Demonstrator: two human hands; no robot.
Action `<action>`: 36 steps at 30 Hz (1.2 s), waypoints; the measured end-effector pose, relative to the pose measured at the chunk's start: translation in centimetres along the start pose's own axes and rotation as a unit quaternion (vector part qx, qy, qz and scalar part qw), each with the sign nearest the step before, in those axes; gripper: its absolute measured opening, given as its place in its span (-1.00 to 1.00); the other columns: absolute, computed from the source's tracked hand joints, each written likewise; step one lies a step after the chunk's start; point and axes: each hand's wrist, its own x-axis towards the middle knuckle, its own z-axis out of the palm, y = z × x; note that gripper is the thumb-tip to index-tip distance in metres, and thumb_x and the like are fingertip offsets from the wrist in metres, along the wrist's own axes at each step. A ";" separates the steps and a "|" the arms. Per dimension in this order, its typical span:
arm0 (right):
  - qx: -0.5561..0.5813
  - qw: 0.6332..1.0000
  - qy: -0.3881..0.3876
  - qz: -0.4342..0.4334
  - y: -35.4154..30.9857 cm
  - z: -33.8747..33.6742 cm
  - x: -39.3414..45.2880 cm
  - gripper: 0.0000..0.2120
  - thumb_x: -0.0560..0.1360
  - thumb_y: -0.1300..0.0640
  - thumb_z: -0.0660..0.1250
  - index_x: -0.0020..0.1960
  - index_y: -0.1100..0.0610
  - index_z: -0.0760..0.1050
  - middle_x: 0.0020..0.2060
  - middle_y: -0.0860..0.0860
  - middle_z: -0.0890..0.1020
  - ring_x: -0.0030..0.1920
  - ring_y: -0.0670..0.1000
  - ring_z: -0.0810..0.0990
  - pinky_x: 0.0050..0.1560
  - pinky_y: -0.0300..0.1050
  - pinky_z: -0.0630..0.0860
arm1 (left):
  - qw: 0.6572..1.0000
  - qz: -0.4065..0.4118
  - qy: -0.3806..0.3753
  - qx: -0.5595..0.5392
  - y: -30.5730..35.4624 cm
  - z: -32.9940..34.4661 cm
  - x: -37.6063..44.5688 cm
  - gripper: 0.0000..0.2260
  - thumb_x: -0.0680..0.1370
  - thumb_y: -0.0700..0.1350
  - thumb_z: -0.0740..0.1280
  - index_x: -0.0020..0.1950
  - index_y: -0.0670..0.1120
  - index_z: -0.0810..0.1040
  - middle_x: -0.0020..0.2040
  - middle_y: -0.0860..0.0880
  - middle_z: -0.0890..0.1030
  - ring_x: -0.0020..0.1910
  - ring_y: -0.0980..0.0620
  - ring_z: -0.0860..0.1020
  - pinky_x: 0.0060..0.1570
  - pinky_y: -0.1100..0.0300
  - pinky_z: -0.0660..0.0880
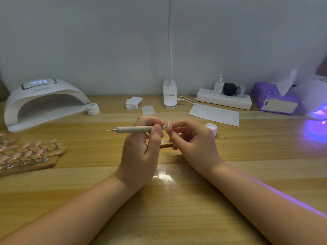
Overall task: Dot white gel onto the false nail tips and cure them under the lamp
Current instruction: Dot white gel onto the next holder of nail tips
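**Dotting gel on a held nail tip**

Watching from the head view, I take the scene from the big things down. A grey wall backs a wooden worktop (177, 200), glossy enough to throw a glare patch near the wrists. At far left sits a white lamp (44, 101) with its display lit and its mouth unlit; at far right a second lamp (315, 103) spills violet light onto the wood. A power strip (223, 100) and a purple tissue box (276, 101) line the back. Wooden racks (30, 154) of pink tips lie at left.

My left hand (139, 156) has its fingers curled round the dotting tool (132, 129), held level. My right hand (196, 145) pinches one nail tip (169, 125) upright above the worktop, three white dots showing on it, the tool's end touching or just beside it. An open gel pot (211, 127) stands near the right hand.

I judge the risks as these: the wet dots could smear if a finger brushes them, a shaky touch could merge two dots, and stray violet light could start setting the gel in the open pot.
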 end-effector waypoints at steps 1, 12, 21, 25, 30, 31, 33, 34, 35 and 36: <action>0.002 1.000 0.001 0.001 0.0 0.0 0.0 -0.91 0.50 0.17 0.41 0.00 0.14 0.62 -0.20 0.00 0.68 -0.30 0.07 0.65 -0.31 0.09 0.61 | 1.000 0.001 0.001 0.002 0.0 0.0 0.0 -0.90 0.60 -0.06 0.14 0.01 0.09 0.43 -0.21 0.04 0.53 -0.23 0.06 0.53 -0.24 0.34 0.47; 0.006 1.000 0.004 0.005 -0.1 0.0 0.0 -0.91 0.50 0.18 0.41 -0.01 0.15 0.62 -0.20 0.00 0.68 -0.33 0.06 0.64 -0.32 0.09 0.61 | 1.000 0.004 0.005 0.011 0.0 0.0 0.0 -0.90 0.60 -0.06 0.14 0.01 0.10 0.42 -0.21 0.07 0.54 -0.22 0.09 0.53 -0.22 0.36 0.47; -0.001 1.000 -0.001 0.004 -0.2 0.0 0.0 -0.90 0.51 0.16 0.40 0.00 0.15 0.62 -0.21 0.01 0.68 -0.34 0.06 0.64 -0.31 0.11 0.60 | 1.000 0.004 0.007 0.008 0.1 0.0 0.1 -0.90 0.60 -0.06 0.14 0.01 0.10 0.42 -0.21 0.08 0.54 -0.23 0.06 0.53 -0.23 0.35 0.47; 0.003 1.000 0.000 0.006 -0.1 0.0 0.0 -0.91 0.50 0.16 0.41 -0.01 0.14 0.62 -0.21 0.02 0.68 -0.33 0.07 0.64 -0.31 0.12 0.60 | 1.000 0.002 0.008 0.010 0.0 0.0 0.1 -0.90 0.60 -0.06 0.14 0.01 0.09 0.43 -0.21 0.05 0.54 -0.23 0.06 0.54 -0.23 0.31 0.48; -0.001 1.000 -0.002 0.001 0.0 0.0 0.0 -0.91 0.50 0.16 0.40 0.00 0.11 0.62 -0.21 -0.01 0.68 -0.34 0.05 0.64 -0.32 0.10 0.61 | 1.000 0.008 0.000 0.015 0.0 0.0 0.0 -0.90 0.60 -0.07 0.14 0.02 0.07 0.43 -0.21 0.08 0.54 -0.21 0.10 0.54 -0.22 0.38 0.46; -0.001 1.000 -0.002 0.002 0.0 0.0 0.0 -0.91 0.50 0.16 0.40 0.00 0.11 0.62 -0.21 -0.01 0.68 -0.34 0.05 0.64 -0.32 0.10 0.61 | 1.000 0.008 0.002 0.016 0.0 0.0 0.0 -0.90 0.60 -0.07 0.14 0.02 0.07 0.43 -0.21 0.08 0.54 -0.20 0.11 0.54 -0.20 0.40 0.45; -0.001 1.000 -0.001 0.003 0.0 0.0 0.0 -0.91 0.51 0.15 0.40 0.00 0.12 0.62 -0.21 -0.01 0.68 -0.34 0.05 0.64 -0.31 0.11 0.60 | 1.000 0.005 0.010 0.012 0.0 0.0 0.1 -0.90 0.60 -0.07 0.13 0.02 0.09 0.42 -0.21 0.06 0.54 -0.20 0.11 0.54 -0.18 0.38 0.46; -0.001 1.000 -0.002 0.004 0.0 0.0 0.0 -0.90 0.51 0.15 0.40 0.00 0.12 0.62 -0.21 0.00 0.68 -0.34 0.05 0.64 -0.31 0.11 0.60 | 1.000 0.003 0.014 0.009 0.0 0.0 0.1 -0.90 0.60 -0.06 0.13 0.02 0.09 0.42 -0.21 0.06 0.54 -0.20 0.09 0.54 -0.18 0.36 0.47; -0.002 1.000 -0.003 0.003 0.0 0.0 0.0 -0.90 0.51 0.14 0.40 0.00 0.12 0.62 -0.21 0.00 0.67 -0.34 0.05 0.64 -0.31 0.11 0.60 | 1.000 0.002 0.018 0.007 0.1 -0.1 0.0 -0.90 0.60 -0.06 0.13 0.02 0.09 0.42 -0.20 0.05 0.54 -0.20 0.08 0.54 -0.18 0.32 0.48; -0.003 1.000 -0.003 0.003 0.0 0.0 0.0 -0.90 0.51 0.13 0.40 0.00 0.12 0.62 -0.22 -0.01 0.67 -0.34 0.05 0.64 -0.31 0.11 0.60 | 1.000 0.001 0.021 0.007 0.1 -0.1 0.0 -0.90 0.60 -0.06 0.13 0.02 0.09 0.42 -0.20 0.04 0.54 -0.20 0.07 0.54 -0.19 0.28 0.49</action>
